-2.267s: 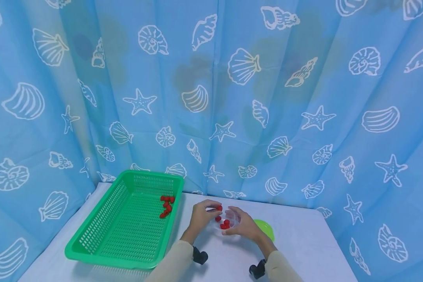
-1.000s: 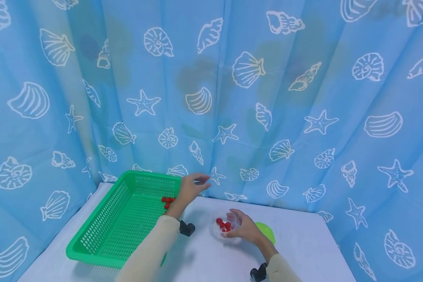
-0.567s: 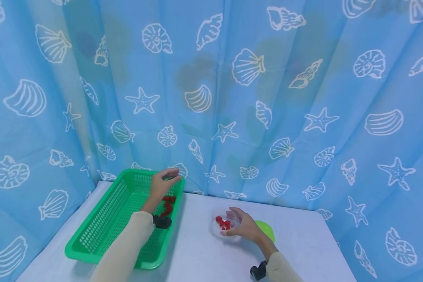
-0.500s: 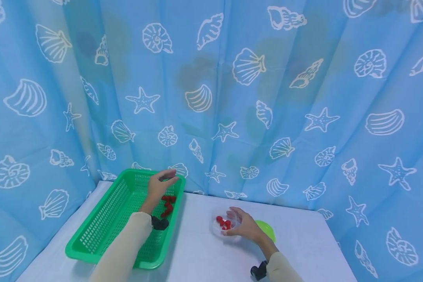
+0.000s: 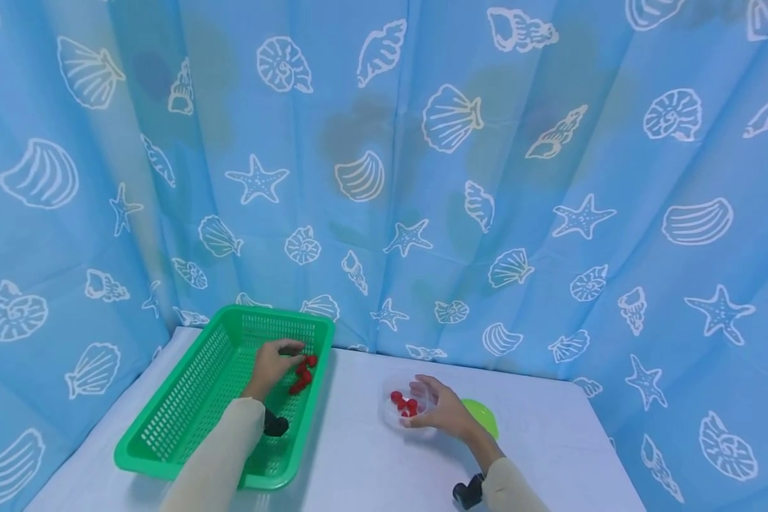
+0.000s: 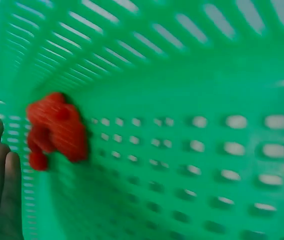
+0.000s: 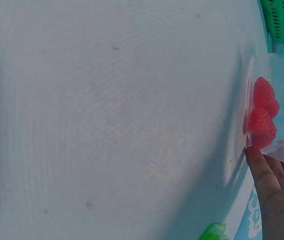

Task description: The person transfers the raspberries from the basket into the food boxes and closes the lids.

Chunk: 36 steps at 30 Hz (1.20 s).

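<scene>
My left hand (image 5: pixel 273 365) is down inside the green basket (image 5: pixel 123 449), its fingertips close to several red raspberries (image 5: pixel 304 377) at the basket's right side. In the left wrist view, the extended fingers (image 6: pixel 12 180) appear left of the blurred raspberries (image 6: pixel 56 127), apart from them. My right hand (image 5: pixel 446 411) grips a clear plastic tub (image 5: pixel 390 421) on the table, thumb on the near side and fingers on the far side. Several raspberries (image 7: pixel 263 117) lie in the tub, as the right wrist view also shows.
A lime-green lid (image 5: pixel 483 416) lies on the white-covered table (image 5: pixel 550 441), just right of my right hand. A blue curtain (image 5: pixel 384 178) with white shells hangs behind the table. The basket's slotted walls rise round my left hand.
My left hand let a raspberry go at the tub, then moved left over the basket and down beside the raspberries there. My right hand has stayed at the tub.
</scene>
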Each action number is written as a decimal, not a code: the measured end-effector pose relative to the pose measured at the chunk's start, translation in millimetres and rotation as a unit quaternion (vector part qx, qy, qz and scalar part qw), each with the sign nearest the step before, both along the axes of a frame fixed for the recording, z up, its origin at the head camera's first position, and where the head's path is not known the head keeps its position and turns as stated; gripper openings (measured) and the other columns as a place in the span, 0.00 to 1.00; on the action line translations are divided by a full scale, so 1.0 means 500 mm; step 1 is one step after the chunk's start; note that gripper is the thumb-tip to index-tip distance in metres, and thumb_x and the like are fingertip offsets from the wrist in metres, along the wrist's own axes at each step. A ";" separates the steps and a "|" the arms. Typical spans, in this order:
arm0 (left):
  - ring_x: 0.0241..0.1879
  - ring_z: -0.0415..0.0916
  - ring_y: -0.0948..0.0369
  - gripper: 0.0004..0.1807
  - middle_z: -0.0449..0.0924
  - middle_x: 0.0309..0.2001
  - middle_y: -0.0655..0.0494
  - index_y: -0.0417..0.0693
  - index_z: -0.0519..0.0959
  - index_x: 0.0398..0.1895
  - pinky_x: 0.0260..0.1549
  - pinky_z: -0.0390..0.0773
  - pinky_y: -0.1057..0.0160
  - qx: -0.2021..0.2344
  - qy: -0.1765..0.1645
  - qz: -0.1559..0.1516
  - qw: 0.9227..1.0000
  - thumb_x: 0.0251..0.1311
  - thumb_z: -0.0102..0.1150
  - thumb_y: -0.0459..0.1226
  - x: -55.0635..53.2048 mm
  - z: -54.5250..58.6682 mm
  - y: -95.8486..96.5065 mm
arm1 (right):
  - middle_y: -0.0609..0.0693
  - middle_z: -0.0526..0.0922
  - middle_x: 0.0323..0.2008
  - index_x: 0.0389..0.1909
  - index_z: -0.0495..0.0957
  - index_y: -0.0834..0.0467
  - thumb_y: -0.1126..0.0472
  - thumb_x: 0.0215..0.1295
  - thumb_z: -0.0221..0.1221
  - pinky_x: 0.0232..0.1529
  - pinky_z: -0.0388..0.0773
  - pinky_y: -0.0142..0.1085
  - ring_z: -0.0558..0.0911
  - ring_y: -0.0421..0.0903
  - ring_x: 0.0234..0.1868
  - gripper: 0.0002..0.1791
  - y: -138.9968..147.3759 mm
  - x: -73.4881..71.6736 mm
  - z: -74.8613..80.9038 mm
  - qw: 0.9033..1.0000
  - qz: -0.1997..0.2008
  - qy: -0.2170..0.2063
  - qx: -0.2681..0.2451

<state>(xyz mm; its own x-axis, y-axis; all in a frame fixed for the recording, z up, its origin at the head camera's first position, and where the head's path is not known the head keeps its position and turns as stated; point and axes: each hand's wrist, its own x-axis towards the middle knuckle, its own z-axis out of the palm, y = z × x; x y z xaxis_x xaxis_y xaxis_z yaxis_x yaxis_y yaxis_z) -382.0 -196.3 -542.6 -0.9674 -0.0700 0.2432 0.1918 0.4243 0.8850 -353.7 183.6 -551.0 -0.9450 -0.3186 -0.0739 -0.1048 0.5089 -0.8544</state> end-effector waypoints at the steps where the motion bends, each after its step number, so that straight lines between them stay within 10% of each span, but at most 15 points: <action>1: 0.48 0.79 0.47 0.13 0.83 0.46 0.43 0.38 0.83 0.47 0.43 0.80 0.49 -0.008 0.003 -0.001 1.000 0.58 0.66 0.29 -0.001 -0.006 -0.003 | 0.48 0.72 0.65 0.73 0.59 0.52 0.41 0.35 0.78 0.60 0.69 0.57 0.68 0.53 0.68 0.61 0.001 0.000 0.000 1.000 0.001 0.001 -0.001; 10: 0.47 0.80 0.47 0.12 0.84 0.44 0.45 0.40 0.86 0.43 0.41 0.82 0.51 -0.047 -0.029 0.000 0.998 0.54 0.69 0.29 0.003 -0.046 -0.019 | 0.47 0.73 0.65 0.72 0.60 0.51 0.41 0.35 0.78 0.60 0.70 0.58 0.69 0.53 0.67 0.60 0.005 -0.004 -0.005 1.000 -0.004 -0.001 0.004; 36: 0.44 0.80 0.48 0.10 0.85 0.41 0.47 0.40 0.86 0.42 0.39 0.81 0.51 -0.068 -0.027 0.016 0.997 0.57 0.67 0.32 -0.004 -0.030 -0.003 | 0.46 0.74 0.64 0.72 0.61 0.51 0.43 0.36 0.78 0.59 0.70 0.58 0.70 0.52 0.67 0.59 0.003 0.001 0.004 1.000 -0.007 0.004 0.011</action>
